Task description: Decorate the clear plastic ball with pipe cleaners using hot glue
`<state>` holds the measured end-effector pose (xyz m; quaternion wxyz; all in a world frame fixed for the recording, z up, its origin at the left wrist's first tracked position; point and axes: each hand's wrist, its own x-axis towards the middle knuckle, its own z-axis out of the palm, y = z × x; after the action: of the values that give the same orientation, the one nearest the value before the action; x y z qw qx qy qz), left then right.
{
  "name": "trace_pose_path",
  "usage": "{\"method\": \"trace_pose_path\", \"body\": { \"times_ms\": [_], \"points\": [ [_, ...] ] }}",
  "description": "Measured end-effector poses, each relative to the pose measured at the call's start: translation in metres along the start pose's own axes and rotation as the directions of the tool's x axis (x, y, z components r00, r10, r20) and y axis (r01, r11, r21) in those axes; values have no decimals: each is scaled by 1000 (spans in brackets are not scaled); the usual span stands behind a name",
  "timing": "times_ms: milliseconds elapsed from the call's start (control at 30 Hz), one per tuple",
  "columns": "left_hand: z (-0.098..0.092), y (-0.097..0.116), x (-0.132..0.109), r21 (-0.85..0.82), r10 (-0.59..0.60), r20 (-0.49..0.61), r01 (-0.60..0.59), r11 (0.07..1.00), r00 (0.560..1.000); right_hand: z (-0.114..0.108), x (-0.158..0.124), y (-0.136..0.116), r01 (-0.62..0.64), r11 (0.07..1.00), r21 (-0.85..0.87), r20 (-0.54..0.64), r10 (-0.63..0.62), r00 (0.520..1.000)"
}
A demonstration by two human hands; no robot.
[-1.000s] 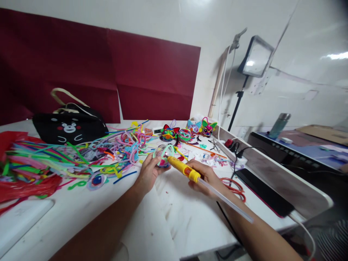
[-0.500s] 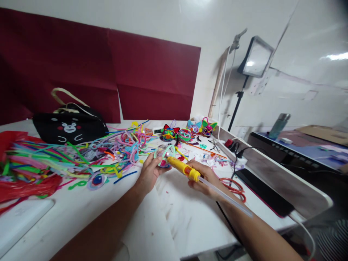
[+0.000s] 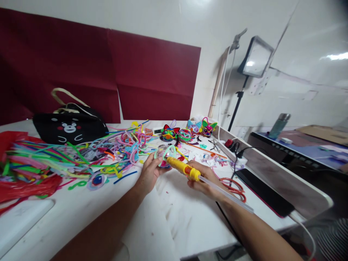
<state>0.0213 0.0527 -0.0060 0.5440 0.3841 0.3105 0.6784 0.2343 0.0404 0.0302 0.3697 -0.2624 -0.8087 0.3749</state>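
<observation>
My left hand (image 3: 149,172) is closed around a small round craft piece made of pipe cleaners (image 3: 170,150), with a pale green loop on its upper side. In my right hand (image 3: 202,177) is a yellow hot glue gun (image 3: 181,167), a translucent glue stick (image 3: 227,195) poking out of its back end. The gun's nozzle meets the craft piece, or comes very close to it; I cannot tell whether it touches. Behind my hands stand several finished-looking pipe-cleaner animal heads with ears, among them a red and black one (image 3: 170,133) and a green-eared one (image 3: 208,127).
Loose pipe cleaners (image 3: 29,159) spill from a red plastic bag on the left. A black bear-face bag (image 3: 70,127) stands behind them. On the right lie a phone (image 3: 263,192) with a cable, a power strip (image 3: 231,150) and an orange cord (image 3: 233,186). A lamp (image 3: 257,58) rises behind.
Almost nothing differs. The craft piece and the glue gun have shifted very slightly, and both hands keep their hold.
</observation>
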Motion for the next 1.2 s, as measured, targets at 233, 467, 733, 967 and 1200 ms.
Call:
{"method": "trace_pose_path", "body": {
  "times_ms": [233,467,733,967,1200],
  "points": [
    [2,2,-1,-2,-12,6,12,1000,1000,-1,1,3,41,999,19,-7,-41,999],
    [4,4,-1,-19,-20,-32,19,1000,999,-1,-1,9,102,994,37,-11,-102,995],
    [3,3,0,-28,-32,-52,30,999,998,-2,-1,4,85,996,14,4,-85,996],
    [1,4,4,-73,-26,-135,16,997,990,-8,-2,7,83,996,-31,45,-82,996],
    [-8,10,11,-78,97,-269,-123,989,958,-5,-3,7,109,946,-305,204,-47,978]
  ]
}}
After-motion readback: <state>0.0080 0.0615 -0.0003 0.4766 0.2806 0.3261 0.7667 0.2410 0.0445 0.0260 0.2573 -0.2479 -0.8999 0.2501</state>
